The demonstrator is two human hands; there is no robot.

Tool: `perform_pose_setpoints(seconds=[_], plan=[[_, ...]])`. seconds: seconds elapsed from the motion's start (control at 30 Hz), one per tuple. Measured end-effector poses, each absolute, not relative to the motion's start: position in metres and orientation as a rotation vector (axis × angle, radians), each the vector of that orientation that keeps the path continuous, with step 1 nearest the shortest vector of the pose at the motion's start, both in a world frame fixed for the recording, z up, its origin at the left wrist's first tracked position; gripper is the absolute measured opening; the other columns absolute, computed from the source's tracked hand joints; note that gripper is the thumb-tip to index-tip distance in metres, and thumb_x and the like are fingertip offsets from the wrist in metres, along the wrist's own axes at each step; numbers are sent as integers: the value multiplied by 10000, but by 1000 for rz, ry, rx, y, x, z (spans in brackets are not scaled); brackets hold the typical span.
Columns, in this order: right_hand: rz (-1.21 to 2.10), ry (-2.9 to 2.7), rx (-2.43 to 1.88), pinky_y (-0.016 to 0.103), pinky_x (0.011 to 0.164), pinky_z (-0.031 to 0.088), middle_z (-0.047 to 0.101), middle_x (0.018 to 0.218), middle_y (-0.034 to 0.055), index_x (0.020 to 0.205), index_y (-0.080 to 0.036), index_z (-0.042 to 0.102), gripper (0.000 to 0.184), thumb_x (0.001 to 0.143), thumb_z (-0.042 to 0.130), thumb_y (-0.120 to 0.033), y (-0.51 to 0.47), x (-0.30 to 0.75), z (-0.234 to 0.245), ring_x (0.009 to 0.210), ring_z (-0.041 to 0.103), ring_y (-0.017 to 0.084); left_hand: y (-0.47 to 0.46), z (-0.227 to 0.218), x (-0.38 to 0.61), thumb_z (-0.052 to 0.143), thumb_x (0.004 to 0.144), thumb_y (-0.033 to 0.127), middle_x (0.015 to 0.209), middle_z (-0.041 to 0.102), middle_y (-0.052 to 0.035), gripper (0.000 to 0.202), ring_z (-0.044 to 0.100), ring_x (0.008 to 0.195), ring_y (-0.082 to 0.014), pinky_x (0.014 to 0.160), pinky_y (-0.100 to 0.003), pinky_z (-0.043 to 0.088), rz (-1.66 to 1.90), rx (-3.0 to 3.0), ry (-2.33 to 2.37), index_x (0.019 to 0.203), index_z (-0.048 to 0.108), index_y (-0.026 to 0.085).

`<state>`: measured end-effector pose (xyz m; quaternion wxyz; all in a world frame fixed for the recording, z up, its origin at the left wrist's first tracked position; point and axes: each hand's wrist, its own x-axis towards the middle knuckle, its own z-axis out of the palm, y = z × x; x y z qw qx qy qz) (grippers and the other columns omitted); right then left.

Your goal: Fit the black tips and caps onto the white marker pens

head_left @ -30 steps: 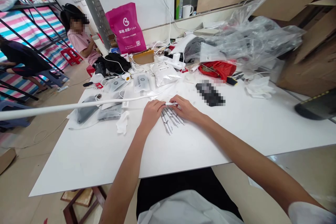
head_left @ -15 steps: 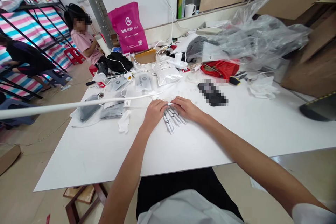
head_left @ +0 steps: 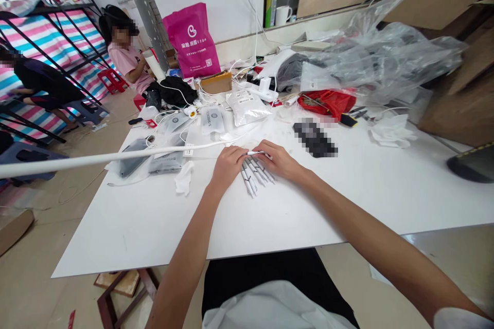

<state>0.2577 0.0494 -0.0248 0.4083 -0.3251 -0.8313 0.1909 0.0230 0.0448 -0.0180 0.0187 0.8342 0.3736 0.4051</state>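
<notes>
Left grip (head_left: 227, 165) and right grip (head_left: 278, 158): both clamped on one slim white pen (head_left: 254, 152), at its opposite ends. You hold it crosswise at the far end of the pens (head_left: 249, 181) lying bunched on the white desk (head_left: 154, 234).

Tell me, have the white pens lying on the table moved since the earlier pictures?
No, the white pens lie in the same spot, right of the crumpled tissue on the table; only the camera's view shifted slightly.
</notes>
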Motion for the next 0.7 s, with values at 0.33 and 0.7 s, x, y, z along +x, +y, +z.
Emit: perform_pose_setpoints(seconds=[0.33, 0.7], plan=[[436, -2127, -854, 419, 860, 575, 708, 1075, 94, 1248, -263, 684, 253, 1133, 486, -371, 47, 258, -23, 948, 691, 247, 46, -19, 23, 696, 1049, 233, 1043, 817, -66, 111, 755, 993, -220, 944, -399, 575, 1242, 2596, 1183, 1121, 780, 220], [462, -2074, -910, 434, 887, 595, 749, 1203, 110, 1326, -268, 678, 303, 1093, 583, -436, 49, 260, -26, 985, 727, 262, 48, -19, 21, 699, 1052, 262, 1032, 820, -72, 118, 758, 985, -222, 920, -391, 559, 1246, 2616, 1182, 1112, 778, 199]])
